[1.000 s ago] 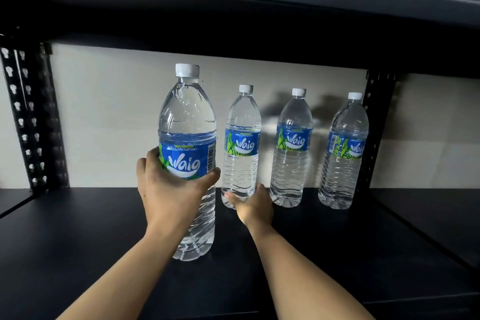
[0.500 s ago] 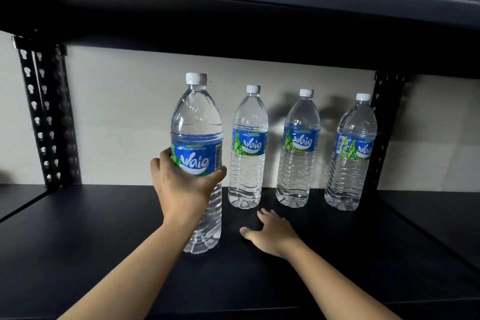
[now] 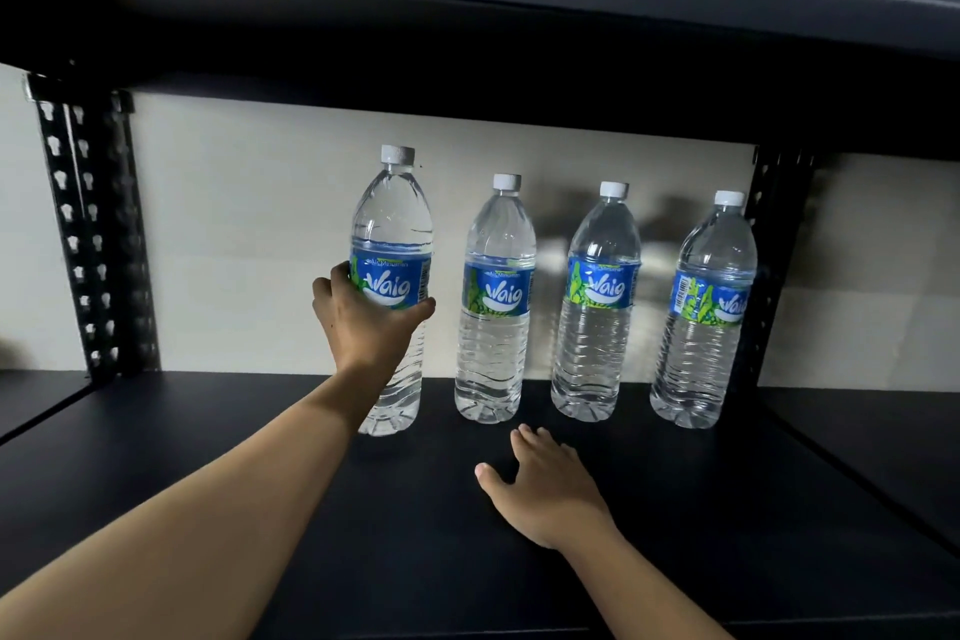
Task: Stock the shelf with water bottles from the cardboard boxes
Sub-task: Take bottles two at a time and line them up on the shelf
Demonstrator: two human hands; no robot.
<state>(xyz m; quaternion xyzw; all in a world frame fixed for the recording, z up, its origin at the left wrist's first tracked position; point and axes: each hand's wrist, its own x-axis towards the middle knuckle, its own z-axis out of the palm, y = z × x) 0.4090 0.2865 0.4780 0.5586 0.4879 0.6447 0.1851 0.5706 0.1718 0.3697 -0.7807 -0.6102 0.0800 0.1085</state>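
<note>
Free shelf (image 3: 182,457) room left of leftmost bottle (image 3: 390,234)

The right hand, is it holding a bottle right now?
No, the right hand is open, low over the shelf, touching no bottle.

Midsection of the held bottle (image 3: 392,224) behind the left hand (image 3: 363,322), fingertips out of sight behind it.

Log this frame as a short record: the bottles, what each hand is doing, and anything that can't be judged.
bottles: four, upright, white caps, blue labels
held bottle: leftmost, slightly in front of the row
left hand: grips held bottle at its label
right hand: open, palm down, holds nothing
back row: second bottle, third bottle, rightmost bottle, standing apart on the shelf board
unclear: whether held bottle's base touches the board
</note>
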